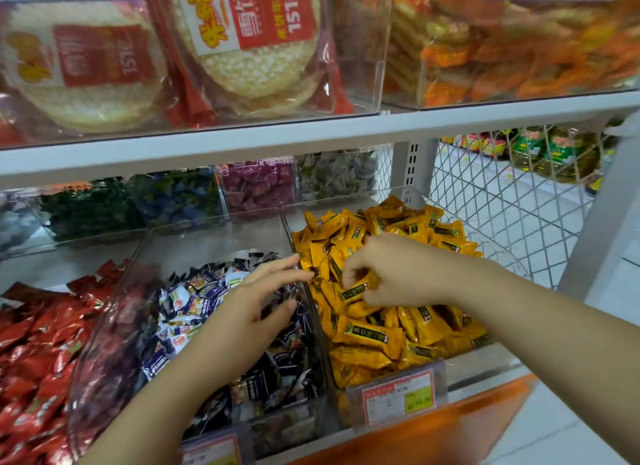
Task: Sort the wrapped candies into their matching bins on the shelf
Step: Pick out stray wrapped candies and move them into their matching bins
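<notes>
Two bare hands in view: left hand (249, 302) on a slim, uncovered left forearm (166, 388) down at seven o'clock, right hand (384, 270) on an uncovered right forearm (536, 326) at four o'clock, both bare to the frame's edge

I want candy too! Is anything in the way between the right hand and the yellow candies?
Nothing visible is in the way. The right hand is down in the yellow candies, its fingers curled on some of them.
</notes>
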Motion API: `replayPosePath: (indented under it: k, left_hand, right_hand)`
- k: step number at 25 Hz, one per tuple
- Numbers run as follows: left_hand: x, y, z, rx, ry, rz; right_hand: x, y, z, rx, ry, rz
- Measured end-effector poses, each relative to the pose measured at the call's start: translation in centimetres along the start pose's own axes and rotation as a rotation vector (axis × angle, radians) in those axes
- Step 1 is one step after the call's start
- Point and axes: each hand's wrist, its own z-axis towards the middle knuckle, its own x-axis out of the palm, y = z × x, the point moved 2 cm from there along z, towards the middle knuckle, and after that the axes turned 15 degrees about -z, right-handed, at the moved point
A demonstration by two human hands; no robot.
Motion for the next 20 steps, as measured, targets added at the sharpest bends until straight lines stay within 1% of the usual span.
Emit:
replayPosePath:
  k: [2, 4, 7, 8, 10, 12, 15, 17, 20]
  left_hand:
    - [0.1, 0.1, 0.0, -0.016, 0.000, -0.016]
    - [0.2, 0.1, 0.0, -0.031, -0.009, -0.031]
    - [0.2, 0.2, 0.0, -0.037, -0.020, -0.051]
    - [0.2, 0.2, 0.0, -0.039, -0.019, -0.055]
    - [0.1, 0.1, -0.1, -0.037, -0.014, -0.048]
    - [0.1, 0.0, -0.2, -0.036, -0.010, -0.034]
    - [0.1, 0.0, -0.2, -0.036, -0.006, -0.038]
    - [0.1, 0.1, -0.2, -0.039, -0.007, -0.050]
    - [0.2, 0.1, -0.2, -0.042, -0.003, -0.048]
  right_hand:
    - [-0.7, -0.7, -1.2, 0.000, 0.074, -0.015]
    - [-1.5, -0.9, -1.3, 0.014, 0.087, -0.006]
    - [-1.2, 0.6, 0.9, -0.011, -0.063, 0.003]
    - [-0.5, 1.5, 1.8, -0.041, -0.072, -0.003]
    - [1.0, 2.9, 3.2, -0.095, 0.008, -0.045]
    - [1.5, 2.8, 3.6, -0.097, 0.102, -0.129]
    - [0.8, 1.8, 3.0, -0.076, 0.138, -0.227]
    - [0.7, 1.2, 2.5, -0.095, 0.160, -0.267]
    - [0.8, 0.9, 1.7, -0.104, 0.168, -0.240]
